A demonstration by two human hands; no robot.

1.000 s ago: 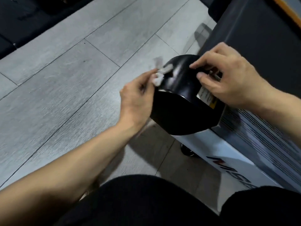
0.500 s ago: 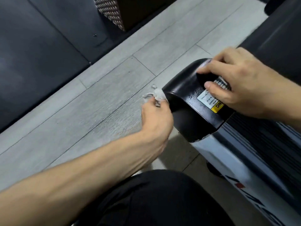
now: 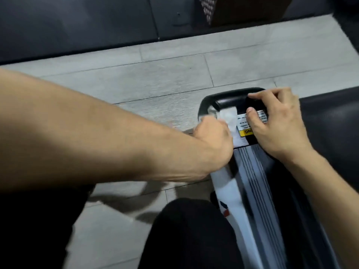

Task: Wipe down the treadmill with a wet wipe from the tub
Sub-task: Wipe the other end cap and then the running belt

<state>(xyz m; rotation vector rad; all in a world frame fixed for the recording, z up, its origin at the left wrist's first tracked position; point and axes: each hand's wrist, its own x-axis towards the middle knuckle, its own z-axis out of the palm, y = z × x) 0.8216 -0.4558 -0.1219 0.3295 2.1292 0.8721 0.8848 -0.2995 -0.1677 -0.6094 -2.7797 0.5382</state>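
Note:
The treadmill's black end cap [image 3: 229, 98] sits at centre right, with a white and yellow warning label [image 3: 242, 123] on top. A white wet wipe [image 3: 229, 115] lies spread across the cap. My left hand [image 3: 213, 138] grips the wipe's near edge and holds it against the cap's left side. My right hand [image 3: 275, 123] rests on the cap, fingertips curled over its far rim and thumb pressing on the label. The grey ribbed side rail [image 3: 252, 171] and white side cover [image 3: 227, 183] run toward me. The tub is out of view.
Grey floor tiles [image 3: 155, 84] lie left of and beyond the treadmill. Dark mats [image 3: 77, 26] border the far side. The black running belt [image 3: 330, 123] is at right. My knees in black trousers [image 3: 194, 235] fill the bottom.
The view swung so the end cap now points away. My left hand brought the wipe from the cap's outer side onto its top. The right hand stayed on the cap.

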